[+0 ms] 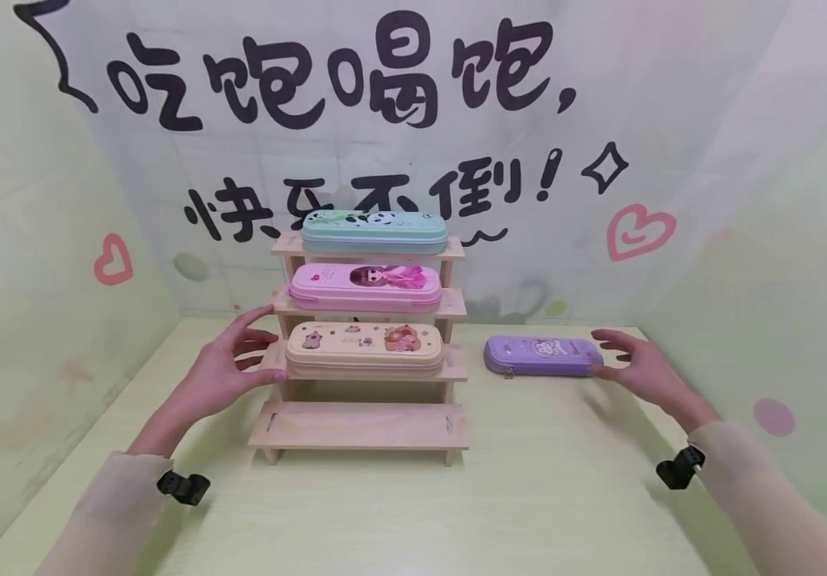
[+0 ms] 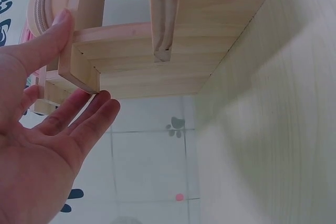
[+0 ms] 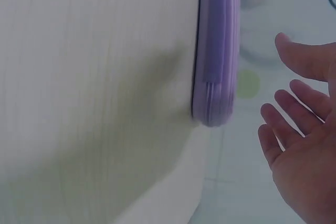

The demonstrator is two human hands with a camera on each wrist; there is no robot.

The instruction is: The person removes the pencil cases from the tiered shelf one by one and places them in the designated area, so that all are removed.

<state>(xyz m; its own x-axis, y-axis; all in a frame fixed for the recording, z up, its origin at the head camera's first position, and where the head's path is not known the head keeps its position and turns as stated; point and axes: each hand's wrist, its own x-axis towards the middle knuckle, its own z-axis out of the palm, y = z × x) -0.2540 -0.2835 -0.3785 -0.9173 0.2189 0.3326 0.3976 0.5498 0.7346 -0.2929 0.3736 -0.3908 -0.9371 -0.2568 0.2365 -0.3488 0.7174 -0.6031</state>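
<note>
A stepped wooden rack (image 1: 356,428) stands on the table, its lowest step bare. Pencil cases lie on the upper three: mint green with pandas (image 1: 373,232), pink with a doll figure (image 1: 366,286), and beige with small cartoon pictures (image 1: 365,348). My left hand (image 1: 229,360) holds the rack's left end at the beige case's step, thumb in front and fingers behind the edge in the left wrist view. On the table to the right lies a purple pencil case (image 1: 543,355). My right hand (image 1: 640,368) is at its right end, fingers spread and apart from the case in the right wrist view.
The pale wood-grain table (image 1: 413,520) ends at a back wall (image 1: 701,160) printed with black lettering and hearts. Side panels stand left and right of the table. Dark wrist cameras (image 1: 183,486) sit on both sleeves.
</note>
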